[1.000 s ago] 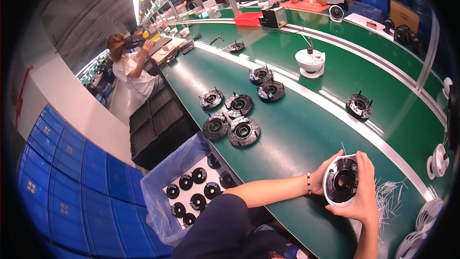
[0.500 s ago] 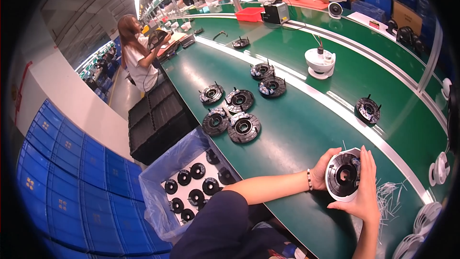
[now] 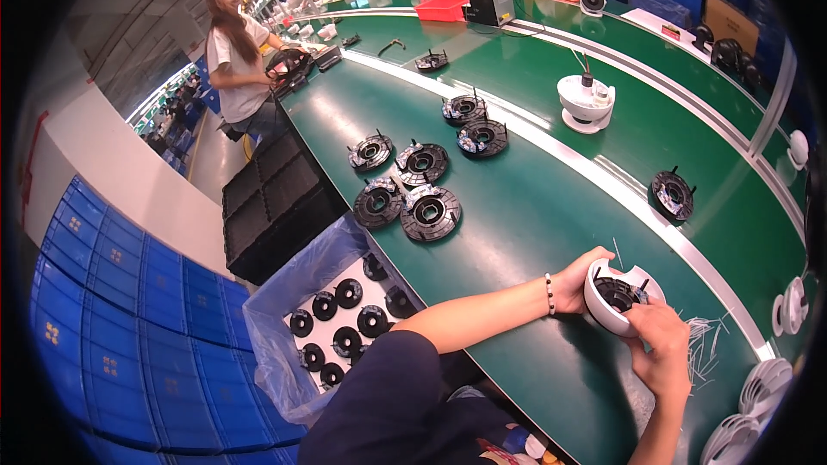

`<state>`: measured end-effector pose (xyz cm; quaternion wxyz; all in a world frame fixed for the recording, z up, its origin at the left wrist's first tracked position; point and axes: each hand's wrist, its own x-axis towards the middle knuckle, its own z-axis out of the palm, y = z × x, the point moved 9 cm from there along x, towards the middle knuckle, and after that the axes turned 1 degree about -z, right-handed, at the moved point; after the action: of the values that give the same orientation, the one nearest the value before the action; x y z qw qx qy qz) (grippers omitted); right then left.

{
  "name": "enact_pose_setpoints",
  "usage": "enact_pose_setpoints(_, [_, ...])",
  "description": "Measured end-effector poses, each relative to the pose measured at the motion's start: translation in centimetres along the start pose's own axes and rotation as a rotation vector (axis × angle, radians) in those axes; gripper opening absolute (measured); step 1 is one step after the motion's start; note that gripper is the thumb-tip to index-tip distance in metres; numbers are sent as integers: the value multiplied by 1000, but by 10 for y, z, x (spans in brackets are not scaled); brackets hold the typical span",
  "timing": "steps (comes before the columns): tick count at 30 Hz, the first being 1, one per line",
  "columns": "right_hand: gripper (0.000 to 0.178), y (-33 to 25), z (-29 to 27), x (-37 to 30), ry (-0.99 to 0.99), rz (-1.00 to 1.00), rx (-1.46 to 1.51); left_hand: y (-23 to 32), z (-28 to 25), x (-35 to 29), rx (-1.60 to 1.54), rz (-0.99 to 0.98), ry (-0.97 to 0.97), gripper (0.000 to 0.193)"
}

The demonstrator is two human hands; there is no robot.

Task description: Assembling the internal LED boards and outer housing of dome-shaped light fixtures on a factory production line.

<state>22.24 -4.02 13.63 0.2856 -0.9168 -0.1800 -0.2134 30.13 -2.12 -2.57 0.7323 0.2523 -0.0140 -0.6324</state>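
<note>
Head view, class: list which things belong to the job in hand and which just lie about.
Job in hand:
white housing, held by left hand, right hand at its rim
black disc inside it
similar black discs nearby, probably

Lying about, seemingly:
red tray
blue crates
thin white strips

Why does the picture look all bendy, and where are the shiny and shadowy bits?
Head view: the fisheye camera curves the long white rail and leaves the corners black; head view: pale glare shines on the green table, toward its far end; head view: a dark shadow lies on it below the white housing.
</note>
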Motion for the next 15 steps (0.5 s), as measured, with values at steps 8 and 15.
enact_pose_setpoints(8, [35,-11,-10,7,45,-37,-45,-8,4,4,26,-59,-104,53])
enact_pose_setpoints(15, [36,-20,-6,5,-110,24,23,-23,-8,-5,222,-342,-67,42])
